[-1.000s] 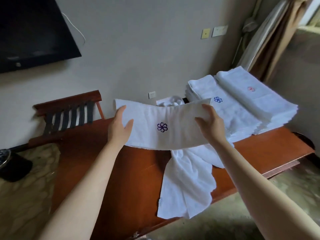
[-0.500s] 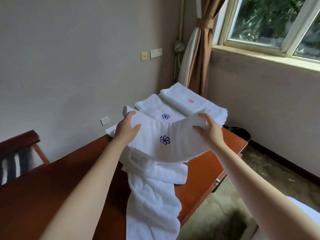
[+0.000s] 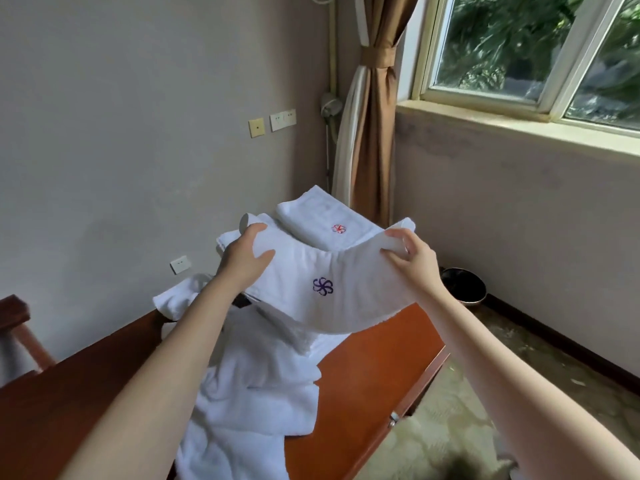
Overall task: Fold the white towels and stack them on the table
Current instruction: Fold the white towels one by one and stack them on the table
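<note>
The left hand (image 3: pixel 244 261) grips the left end of the held towel (image 3: pixel 346 306). Its fingers curl over the far edge and the thumb lies across the near face. The right hand (image 3: pixel 415 261) pinches the right end the same way, fingers hooked over the top edge and thumb on the near side. Both hands are closed firmly on the cloth.

The held towel hangs in the air above the table (image 3: pixel 363 393), just in front of the stack (image 3: pixel 311 216). It is a folded strip whose long axis runs left to right. Both ends are raised and the middle sags, so it makes a shallow curve. Its broad face tilts toward the camera and shows a purple flower logo (image 3: pixel 322 286) near the centre. The cloth is thick white terry with a soft nap.

At far left is part of a dark wooden chair (image 3: pixel 14 320). The table is smooth reddish-brown wood. A loose towel (image 3: pixel 249 393) lies rumpled on it under the left forearm and spills over the near edge. The stack is flat folded white towels, and the top one has a red logo. Behind it hangs a tied brown curtain (image 3: pixel 375 133). To the right are a window (image 3: pixel 536 46) and a dark round bin (image 3: pixel 464 285) on the floor.
</note>
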Motion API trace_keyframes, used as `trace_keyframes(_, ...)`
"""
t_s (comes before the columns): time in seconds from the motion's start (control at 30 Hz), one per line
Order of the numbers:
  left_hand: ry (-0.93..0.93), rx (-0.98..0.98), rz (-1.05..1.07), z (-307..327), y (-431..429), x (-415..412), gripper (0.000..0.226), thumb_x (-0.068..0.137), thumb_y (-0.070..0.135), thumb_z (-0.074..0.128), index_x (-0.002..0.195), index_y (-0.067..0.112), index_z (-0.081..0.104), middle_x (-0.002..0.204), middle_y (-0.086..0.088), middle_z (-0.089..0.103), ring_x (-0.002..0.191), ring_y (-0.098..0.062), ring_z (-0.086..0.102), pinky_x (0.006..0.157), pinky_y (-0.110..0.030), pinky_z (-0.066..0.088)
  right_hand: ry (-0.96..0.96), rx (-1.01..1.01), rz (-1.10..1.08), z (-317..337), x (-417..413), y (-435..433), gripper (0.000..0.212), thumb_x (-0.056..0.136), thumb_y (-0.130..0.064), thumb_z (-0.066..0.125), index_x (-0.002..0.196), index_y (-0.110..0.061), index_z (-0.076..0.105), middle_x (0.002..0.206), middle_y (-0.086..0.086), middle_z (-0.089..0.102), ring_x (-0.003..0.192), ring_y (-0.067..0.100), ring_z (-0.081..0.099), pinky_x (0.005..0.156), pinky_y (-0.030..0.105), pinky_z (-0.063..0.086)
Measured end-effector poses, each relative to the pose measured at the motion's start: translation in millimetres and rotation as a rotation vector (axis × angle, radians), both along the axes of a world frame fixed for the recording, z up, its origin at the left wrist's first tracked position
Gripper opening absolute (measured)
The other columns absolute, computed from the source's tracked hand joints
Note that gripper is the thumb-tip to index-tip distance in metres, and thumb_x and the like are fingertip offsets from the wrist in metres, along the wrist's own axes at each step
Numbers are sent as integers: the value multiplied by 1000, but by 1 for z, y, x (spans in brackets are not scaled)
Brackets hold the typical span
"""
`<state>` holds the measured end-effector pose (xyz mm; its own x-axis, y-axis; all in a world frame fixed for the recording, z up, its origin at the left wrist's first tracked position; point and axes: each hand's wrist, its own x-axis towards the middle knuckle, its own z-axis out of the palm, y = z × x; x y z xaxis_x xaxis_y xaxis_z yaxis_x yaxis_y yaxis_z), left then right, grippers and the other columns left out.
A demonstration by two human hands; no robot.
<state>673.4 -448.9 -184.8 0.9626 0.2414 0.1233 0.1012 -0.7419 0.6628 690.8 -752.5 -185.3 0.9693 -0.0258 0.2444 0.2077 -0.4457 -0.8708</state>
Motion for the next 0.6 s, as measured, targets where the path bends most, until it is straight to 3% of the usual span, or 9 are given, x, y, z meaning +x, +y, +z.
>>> trace_keyframes(0.1,69,99,27,10,-10,28,49,92,30,57,137,31,39,114,-3,56,92,-18,47,76,-28,37,64,-1,83,-2,29,-10,27,84,-12,63,104,-30,63,80,-18,51,72,-9,50,61,3,34)
trace_keyframes(0.17,93,189,29,18,-11,41,48,93,29,54,138,30,37,116,-7,57,97,-23,49,80,-31,41,129,-8,157,-2,44,-9,29,83,-9,61,101,-32,63,77,-9,48,67,-1,49,58,7,36)
trace_keyframes(0.27,141,295,48,32,-3,57,47,95,27,50,140,30,35,126,-10,55,110,-31,52,88,-34,43,243,-31,233,-4,58,0,32,80,-8,57,98,-34,60,75,-8,49,72,11,51,61,19,39)
trace_keyframes(0.4,158,507,48,51,13,80,47,97,24,46,143,27,35,136,-12,51,116,-35,52,93,-38,43,410,33,297,-11,60,23,30,76,-7,58,98,-29,56,83,7,55,74,24,59,64,41,55)
trace_keyframes(0.5,148,671,28,66,21,101,42,98,23,42,140,26,37,135,-12,52,115,-36,54,94,-41,42,518,132,283,-28,53,46,30,78,-3,61,97,-23,52,96,18,58,79,34,66,61,41,61)
trace_keyframes(0.6,112,818,-2,73,27,121,36,98,19,39,133,22,41,127,-11,57,108,-36,56,93,-42,38,622,214,260,-48,43,67,32,79,-1,63,99,-20,48,101,20,60,78,33,70,61,40,61)
